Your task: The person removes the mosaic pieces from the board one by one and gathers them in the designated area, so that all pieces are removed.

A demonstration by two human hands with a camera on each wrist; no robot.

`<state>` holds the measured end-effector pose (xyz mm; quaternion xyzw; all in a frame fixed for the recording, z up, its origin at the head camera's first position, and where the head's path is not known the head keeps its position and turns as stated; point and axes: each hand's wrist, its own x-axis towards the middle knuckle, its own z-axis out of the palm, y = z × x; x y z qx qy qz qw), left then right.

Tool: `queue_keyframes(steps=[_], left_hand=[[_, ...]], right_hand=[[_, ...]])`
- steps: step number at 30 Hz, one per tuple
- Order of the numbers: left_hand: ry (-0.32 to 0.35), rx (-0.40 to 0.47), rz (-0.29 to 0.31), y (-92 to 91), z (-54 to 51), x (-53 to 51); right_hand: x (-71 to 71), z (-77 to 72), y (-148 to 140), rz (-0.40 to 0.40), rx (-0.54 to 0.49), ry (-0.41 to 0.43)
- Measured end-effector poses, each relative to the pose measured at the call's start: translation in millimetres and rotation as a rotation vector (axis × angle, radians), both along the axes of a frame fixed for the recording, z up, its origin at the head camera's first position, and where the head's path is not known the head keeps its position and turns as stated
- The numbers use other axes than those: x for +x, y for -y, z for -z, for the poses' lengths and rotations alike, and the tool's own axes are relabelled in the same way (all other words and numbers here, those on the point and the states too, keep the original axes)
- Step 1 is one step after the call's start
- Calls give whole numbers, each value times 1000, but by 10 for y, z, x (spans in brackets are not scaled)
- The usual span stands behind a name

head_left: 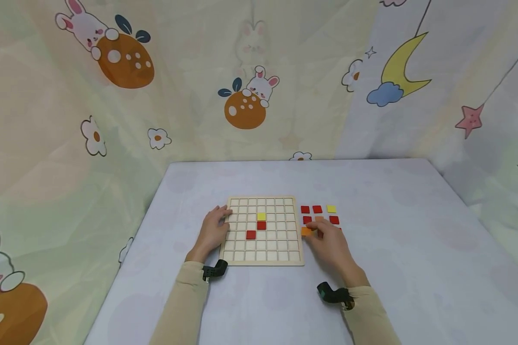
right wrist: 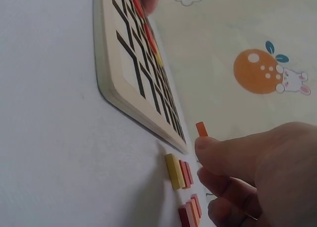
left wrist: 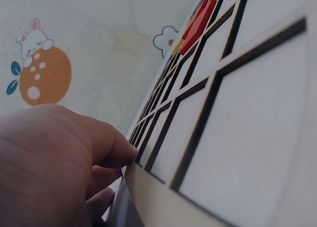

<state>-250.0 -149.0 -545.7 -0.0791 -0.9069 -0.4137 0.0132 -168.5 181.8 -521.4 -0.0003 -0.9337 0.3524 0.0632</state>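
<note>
A square wooden grid board point(head_left: 241, 257) lies flat on the table, with one yellow tile point(head_left: 261, 216) and two red tiles point(head_left: 251, 235) in its cells. My left hand point(head_left: 213, 230) holds the board's left edge; in the left wrist view the thumb is on the rim and other fingers are lower at the side. Just past the board's right edge, my right hand point(head_left: 331, 245) pinches an orange tile point(right wrist: 201, 129) between thumb and fingertip. Beyond and beside that hand lie loose red tiles point(head_left: 317, 209), a yellow tile point(head_left: 331, 209) and a partly hidden orange tile point(head_left: 319, 218).
A pale cloth covers the table point(head_left: 414, 249). Behind it and at its sides hangs a curtain point(head_left: 190, 86) printed with rabbits, flowers and a moon. Dark wrist cameras point(head_left: 334, 293) sit on both sleeves.
</note>
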Motion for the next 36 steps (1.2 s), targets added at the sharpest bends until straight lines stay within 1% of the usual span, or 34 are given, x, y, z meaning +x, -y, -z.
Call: queue_keyframes(steps=[2,4,10,14,17,22,31,36], left_hand=[[3,1,1,-2,2,0],[2,3,4,-2,3,-2],[7,4,3,-7,25,-12],[-14,7,0,-16,20,-2],[-30,6,-2,-21,13,1],[-33,11,-7,-21,1,6],[-20,7,-8,-15,-2,16],[-21,3,-7,-17,0,14]], right_hand=[[14,-3,-37,-11,13,-15],[27,-2,-61,-23,23,-9],[46,23,-96,-44,44,72],[53,1,-127,-56,55,112],[62,-15,-158,-60,54,117],[69,-15,-177,-57,44,124],[75,5,-168,-71,42,153],[69,16,-173,-79,47,146]])
